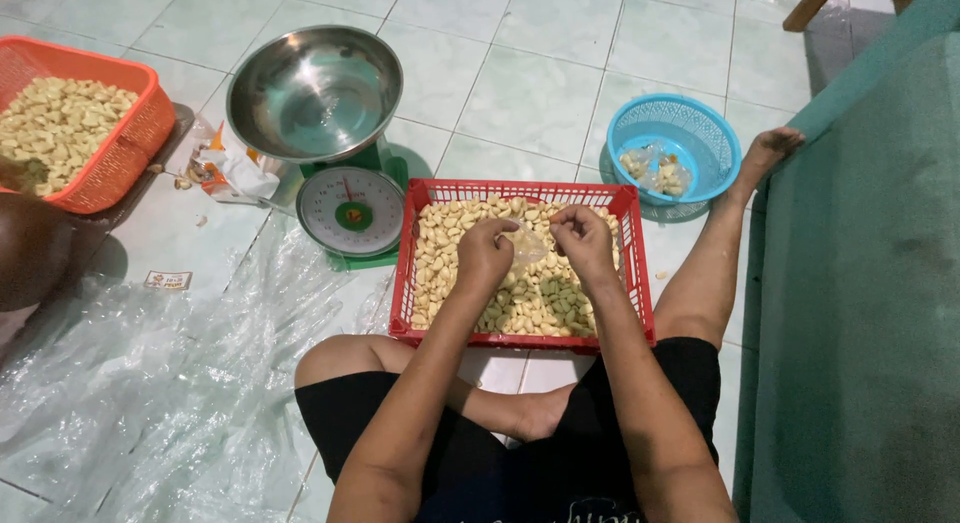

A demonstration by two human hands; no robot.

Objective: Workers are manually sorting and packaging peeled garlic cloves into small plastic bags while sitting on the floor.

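Observation:
A red plastic crate (630, 273) full of peeled garlic cloves (450, 248) sits on the tiled floor between my legs. Above the cloves, my left hand (484, 251) and my right hand (583, 239) both pinch a small clear plastic bag (527, 248) stretched between them. The bag's inside cannot be made out.
A green kitchen scale (352, 213) with a steel bowl (314, 91) stands left of the crate. An orange basket (130, 133) of cloves is far left. A blue basket (672, 148) sits behind the crate. Clear plastic sheets (150, 383) cover the floor left; a teal sofa (870, 313) rises at right.

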